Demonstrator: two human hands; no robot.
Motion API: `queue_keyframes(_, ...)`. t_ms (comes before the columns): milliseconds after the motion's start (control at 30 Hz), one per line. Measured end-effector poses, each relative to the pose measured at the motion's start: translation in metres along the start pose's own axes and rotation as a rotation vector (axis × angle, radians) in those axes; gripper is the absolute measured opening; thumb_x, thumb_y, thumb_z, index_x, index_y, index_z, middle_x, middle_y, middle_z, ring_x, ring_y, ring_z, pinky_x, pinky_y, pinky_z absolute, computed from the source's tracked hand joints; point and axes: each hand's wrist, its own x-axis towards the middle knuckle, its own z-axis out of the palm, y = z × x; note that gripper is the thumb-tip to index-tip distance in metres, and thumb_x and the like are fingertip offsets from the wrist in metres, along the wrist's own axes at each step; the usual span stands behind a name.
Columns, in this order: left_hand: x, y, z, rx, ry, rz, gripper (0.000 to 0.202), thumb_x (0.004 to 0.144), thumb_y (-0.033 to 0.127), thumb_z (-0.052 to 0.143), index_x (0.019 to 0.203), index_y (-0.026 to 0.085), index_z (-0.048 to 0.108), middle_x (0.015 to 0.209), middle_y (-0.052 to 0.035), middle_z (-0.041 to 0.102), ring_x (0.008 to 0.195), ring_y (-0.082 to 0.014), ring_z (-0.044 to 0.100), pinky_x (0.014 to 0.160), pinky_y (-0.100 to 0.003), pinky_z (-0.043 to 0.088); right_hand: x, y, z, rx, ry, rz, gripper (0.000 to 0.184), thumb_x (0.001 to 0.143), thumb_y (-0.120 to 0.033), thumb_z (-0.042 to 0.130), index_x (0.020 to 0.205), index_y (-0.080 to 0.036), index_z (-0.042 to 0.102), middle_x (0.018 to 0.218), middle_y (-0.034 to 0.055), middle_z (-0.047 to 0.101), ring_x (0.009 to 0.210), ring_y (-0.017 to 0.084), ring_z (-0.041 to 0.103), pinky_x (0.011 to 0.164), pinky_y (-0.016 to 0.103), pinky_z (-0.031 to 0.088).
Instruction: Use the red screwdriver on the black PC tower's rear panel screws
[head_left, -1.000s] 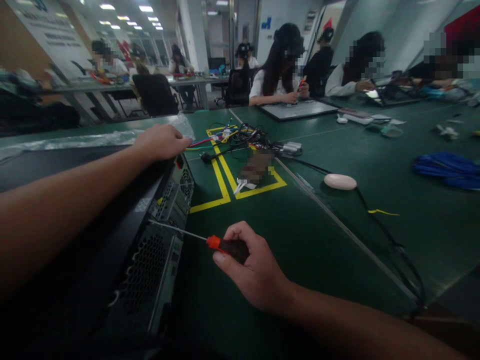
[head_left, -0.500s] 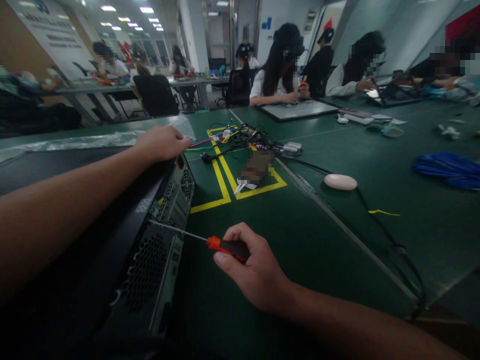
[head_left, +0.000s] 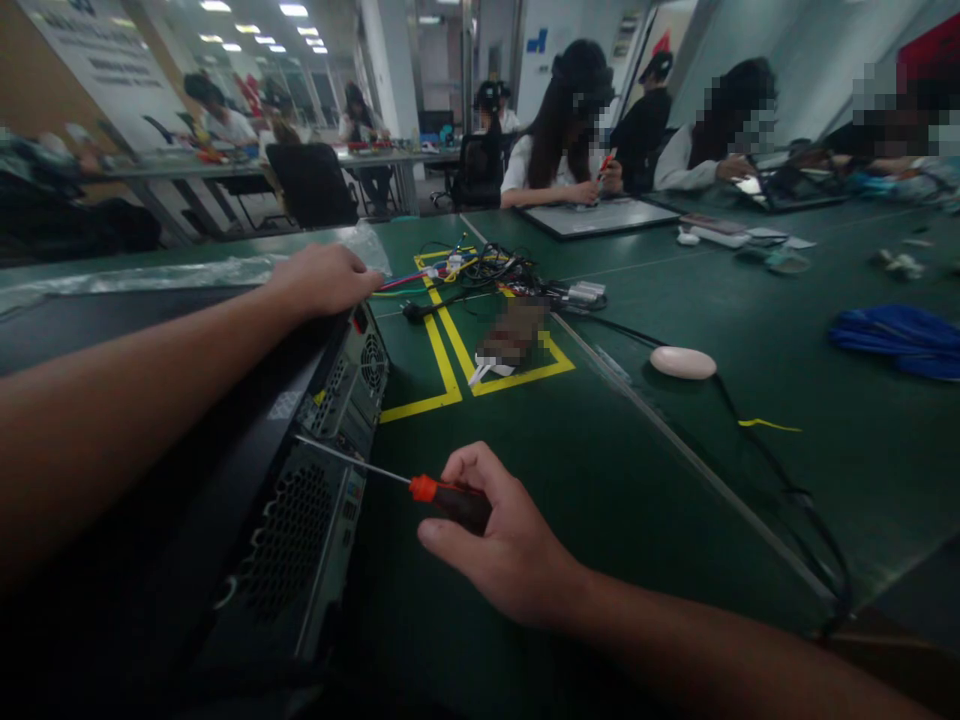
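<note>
A black computer case [head_left: 225, 400] lies on the green table, its metal back panel with vents and ports facing right. My left hand [head_left: 321, 280] rests on the far corner of its top, fingers stretched out and bent slightly over the edge. In my right hand [head_left: 499, 535] sits the handle of a red-and-black screwdriver [head_left: 450, 502], the thumb apart from the handle and the fingers curled behind it. The thin shaft points left, and its tip meets the rear edge of the case. Any screw at the tip is too small to make out.
Beyond the case lies a tangle of cables [head_left: 502, 268] with connectors. Yellow tape [head_left: 517, 380] marks the table near a blurred flat item [head_left: 517, 335]. A pale oval mouse-like object [head_left: 682, 363] and a blue bundle [head_left: 900, 342] lie rightward. Across the table, a person [head_left: 562, 140] works at a flat panel.
The thumb of my right hand has come away from the screwdriver handle, and the grip looks looser. The handle has shifted slightly left. My left hand stays on the case.
</note>
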Motion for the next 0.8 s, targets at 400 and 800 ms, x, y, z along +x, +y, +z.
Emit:
queue_keyframes(400, 0.0015, -0.0027, 0.0020, 0.022, 0.018, 0.034, 0.063, 0.094, 0.055, 0.037, 0.113, 0.013, 0.080, 0.116, -0.0186, 0.072, 0.110, -0.0352, 0.063, 0.095, -0.047, 0.049, -0.0007, -0.0042, -0.0035, -0.021, -0.014, -0.014, 0.016, 0.089, -0.021, 0.068, 0.094, -0.022, 0.053, 0.080, -0.0055, 0.052, 0.071, 0.013, 0.048, 0.064, 0.027, 0.038)
queue_keyframes(800, -0.0020, 0.0014, -0.0017, 0.005, 0.011, -0.002, 0.059, 0.094, 0.054, 0.043, 0.119, 0.013, 0.078, 0.120, -0.0164, 0.071, 0.107, -0.0307, 0.061, 0.096, -0.044, 0.048, -0.0021, -0.0029, -0.0026, -0.021, -0.008, -0.005, 0.016, 0.091, -0.024, 0.069, 0.095, -0.023, 0.053, 0.080, -0.0052, 0.053, 0.068, 0.012, 0.048, 0.062, 0.026, 0.037)
